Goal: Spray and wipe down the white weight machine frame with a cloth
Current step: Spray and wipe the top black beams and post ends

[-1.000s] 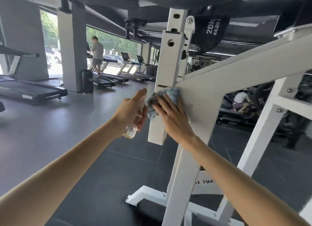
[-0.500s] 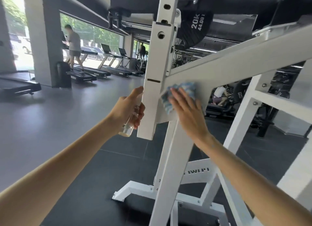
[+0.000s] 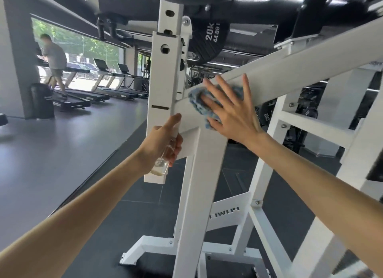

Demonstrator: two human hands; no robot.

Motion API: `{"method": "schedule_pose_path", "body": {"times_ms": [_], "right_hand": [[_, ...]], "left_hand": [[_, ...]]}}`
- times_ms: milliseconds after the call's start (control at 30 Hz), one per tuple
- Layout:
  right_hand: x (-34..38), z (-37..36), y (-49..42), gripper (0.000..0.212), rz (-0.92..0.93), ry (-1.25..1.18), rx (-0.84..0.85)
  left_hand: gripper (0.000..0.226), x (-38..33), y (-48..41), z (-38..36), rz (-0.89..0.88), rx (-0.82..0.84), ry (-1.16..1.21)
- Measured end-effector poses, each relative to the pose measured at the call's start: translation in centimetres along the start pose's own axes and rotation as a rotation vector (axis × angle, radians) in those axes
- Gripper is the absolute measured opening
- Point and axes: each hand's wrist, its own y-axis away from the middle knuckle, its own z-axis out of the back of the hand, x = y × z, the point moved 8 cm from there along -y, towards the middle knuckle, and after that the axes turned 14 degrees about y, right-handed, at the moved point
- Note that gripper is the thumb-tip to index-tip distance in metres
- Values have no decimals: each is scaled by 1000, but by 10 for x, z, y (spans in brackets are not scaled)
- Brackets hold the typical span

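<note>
The right hand (image 3: 230, 114) is lying flat with its fingers spread and straight, pressing the blue cloth (image 3: 198, 100) against the sloping beam of the white frame (image 3: 290, 74), just beside the joint with the upright post (image 3: 163, 80). The left hand (image 3: 161, 143) is curling its fingers round the clear spray bottle (image 3: 160, 167), with the forefinger lying extended over the top. It is holding the bottle close against the lower end of the post.

Likely faults from this position:

- The cloth is being pinned by palm pressure only and is not gripped. If pressure eases during a stroke, the cloth is likely to slide off the beam and drop to the floor (image 3: 62, 163).
- The bottle is sitting very near the post, so a careless swing of the left arm could knock it against the metal.
- A spray released now could wet the right hand rather than the frame, since that hand is covering the work area.
- The beam is running up and away to the right, so its far end may go unwiped if reach is short.

Count in view: two hands, one cloth, one spray bottle, one frame and one weight plate (image 3: 209, 41) marked 20K overhead. In the background there is one person (image 3: 55, 58) walking on a treadmill and at least three treadmills in the row (image 3: 99, 95).
</note>
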Motion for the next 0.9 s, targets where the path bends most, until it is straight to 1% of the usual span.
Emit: {"method": "schedule_pose_path", "body": {"times_ms": [67, 133, 167, 200, 233, 267, 300, 333, 400, 433, 467, 500, 533, 600, 633, 700, 733, 767, 800, 900], "right_hand": [[-4, -5, 1, 48, -174, -85, -20], [19, -6, 7, 53, -251, -153, 12], [32, -5, 8, 54, -219, -158, 26], [40, -3, 6, 53, -149, -149, 30], [37, -1, 3, 52, -86, -125, 27], [23, -1, -1, 51, -76, -88, 23], [-1, -2, -2, 52, -138, -68, 10], [-33, -6, -1, 55, -267, -72, -1], [-105, -21, 15, 59, -619, -106, 18], [-127, -25, 24, 57, -757, -131, 26], [-134, -24, 26, 53, -845, -160, 18], [-128, -21, 22, 49, -872, -197, 1], [-112, -18, 14, 46, -829, -219, -15], [-66, -12, 4, 39, -593, -232, -46], [-50, -11, 4, 41, -460, -234, -47], [-53, -16, 9, 47, -231, -189, -41], [-68, -21, 15, 47, -140, -135, -62], [-85, -27, 22, 47, -88, -86, -77], [-108, -34, 31, 48, -102, -59, -74], [-190, -49, 72, 49, -343, -74, -54]], "left_hand": [[63, 0, -4, -4, -1, -3, 1], [63, -4, -7, -11, -8, -2, 17], [63, -7, -9, -16, -15, 3, 24], [63, -11, -11, -21, -23, 10, 29], [63, -14, -12, -25, -28, 22, 36], [64, -17, -14, -31, -28, 43, 36], [64, -20, -15, -36, -26, 66, 35], [63, -22, -15, -40, -27, 84, 28], [63, -27, -16, -47, -47, 110, 16], [62, -30, -17, -50, -67, 115, 21], [62, -34, -19, -53, -92, 114, 34], [61, -38, -20, -59, -117, 103, 60], [61, -41, -22, -64, -138, 85, 95], [62, -49, -24, -80, -165, 64, 172], [63, -53, -25, -90, -179, 77, 195], [65, -59, -27, -106, -181, 117, 185], [65, -61, -28, -115, -172, 138, 163], [66, -63, -30, -122, -165, 155, 148], [66, -66, -32, -128, -159, 170, 144], [66, -74, -38, -147, -163, 204, 112]]}}
